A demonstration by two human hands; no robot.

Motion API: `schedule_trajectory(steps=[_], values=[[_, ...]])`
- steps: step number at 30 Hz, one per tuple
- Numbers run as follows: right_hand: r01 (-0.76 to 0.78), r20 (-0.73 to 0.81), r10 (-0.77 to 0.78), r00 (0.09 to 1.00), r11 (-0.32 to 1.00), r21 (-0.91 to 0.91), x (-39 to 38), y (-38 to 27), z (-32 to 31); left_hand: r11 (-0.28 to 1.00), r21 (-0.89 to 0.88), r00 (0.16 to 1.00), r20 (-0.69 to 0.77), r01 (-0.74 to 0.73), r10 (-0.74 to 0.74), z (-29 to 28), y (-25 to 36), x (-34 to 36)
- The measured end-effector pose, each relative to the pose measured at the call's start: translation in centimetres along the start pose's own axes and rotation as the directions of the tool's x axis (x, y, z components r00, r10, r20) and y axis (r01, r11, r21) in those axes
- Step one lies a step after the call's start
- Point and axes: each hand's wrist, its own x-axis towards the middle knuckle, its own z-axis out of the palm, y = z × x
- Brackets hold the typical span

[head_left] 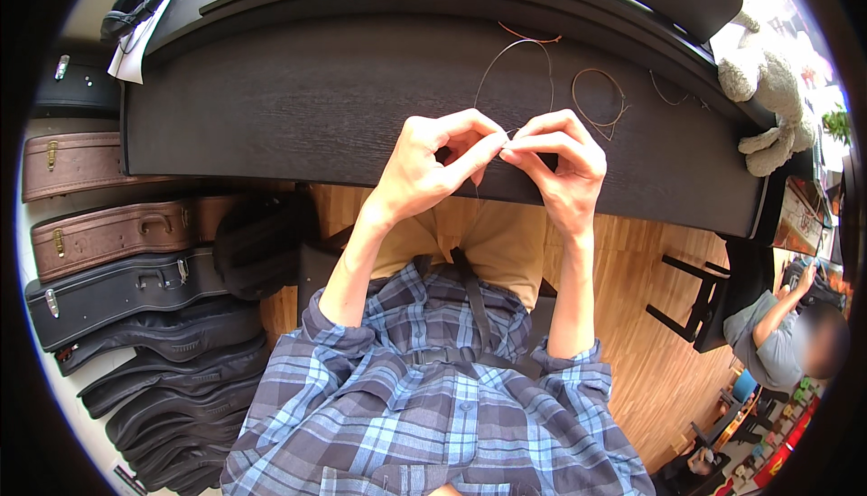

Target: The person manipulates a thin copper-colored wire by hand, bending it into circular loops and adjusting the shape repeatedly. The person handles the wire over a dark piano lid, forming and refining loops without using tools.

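My left hand [438,157] and my right hand [564,166] meet above the near edge of a black wooden surface [298,90]. Thumb and fingers of both are pinched close together on a thin wire that looks like a guitar string [551,76]. It arches in a loop over the surface beyond my hands, and a short end hangs below the left fingers. The exact pinch point is too small to make out. Right of the loop lies a coiled brownish string [573,90]. A short orange-brown string [517,34] lies behind the loop.
A thin wire piece [664,94] lies farther right. A plush toy [768,90] sits at the right end, headphones [135,9] at the far left. Instrument cases [108,234] line the left. Beyond a black chair [695,297], another person [768,343] sits at right.
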Motion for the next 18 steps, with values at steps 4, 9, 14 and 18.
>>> schedule_trajectory(steps=[4, 9, 14, 18], values=[[-0.056, -0.062, 0.055, 0.997, 0.998, -0.019, -0.1, -0.2, 0.0, 0.999, -0.049, 1.000, -0.022, 0.004, -0.005, 0.3, -0.2, 0.1], [-0.256, -0.112, 0.281, 0.953, 0.947, 0.193, -0.3, -0.5, 0.4, 0.989, -0.145, 0.999, -0.032, -0.011, 0.006, 0.2, -0.3, 0.1], [-0.339, -0.095, 0.369, 0.925, 0.911, 0.236, -0.2, -0.8, 0.4, 0.993, -0.090, 0.997, -0.004, -0.071, 0.071, 0.0, -0.6, 0.2], [-0.357, -0.106, 0.400, 0.910, 0.889, 0.287, 0.1, -1.1, 0.2, 0.994, -0.051, 0.994, 0.027, -0.101, 0.103, 0.0, -0.8, 0.2]])
